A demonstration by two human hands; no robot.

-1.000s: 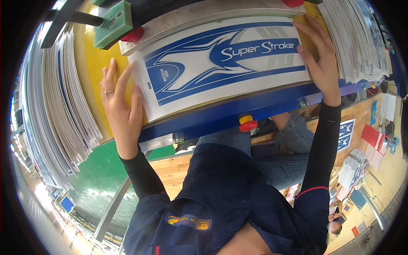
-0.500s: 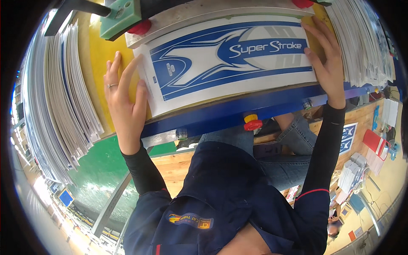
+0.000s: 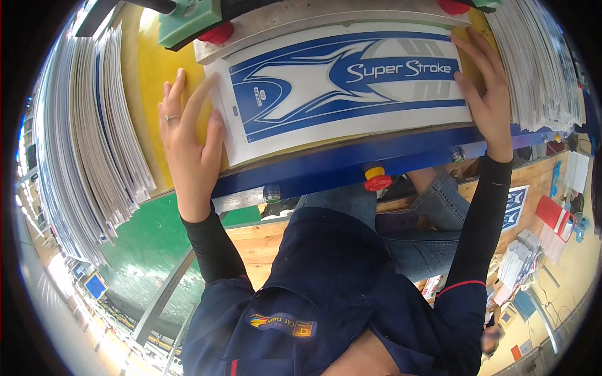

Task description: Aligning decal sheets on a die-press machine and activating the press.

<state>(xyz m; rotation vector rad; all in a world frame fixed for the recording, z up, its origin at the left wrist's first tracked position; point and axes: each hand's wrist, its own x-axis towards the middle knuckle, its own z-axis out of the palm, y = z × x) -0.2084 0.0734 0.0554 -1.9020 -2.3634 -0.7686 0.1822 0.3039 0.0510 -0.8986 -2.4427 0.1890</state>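
A long white sheet printed with a blue flame-like design point(image 3: 338, 88) lies flat on the yellow work surface point(image 3: 150, 81). At its left end, my left hand point(image 3: 191, 131) has its fingers spread, thumb and index along the sheet's edge, with a ring on one finger. My right hand point(image 3: 486, 91) rests at the right end, fingers stretched apart, its thumb and index on that edge. Neither hand is closed round anything. Along the sheet's far side runs a metal bar point(image 3: 313, 26).
Fanned stacks of paper sheets stand left point(image 3: 94, 138) and right point(image 3: 536, 62). A blue rail point(image 3: 301, 163) with a red-and-yellow button point(image 3: 377, 179) edges the surface in front of me. Green clamp blocks point(image 3: 188, 22) and a red knob point(image 3: 215, 33) overhang the far left.
The whole view has shifted slightly. Both hands stay at the two ends of the sheet, which keeps its place against the metal bar.
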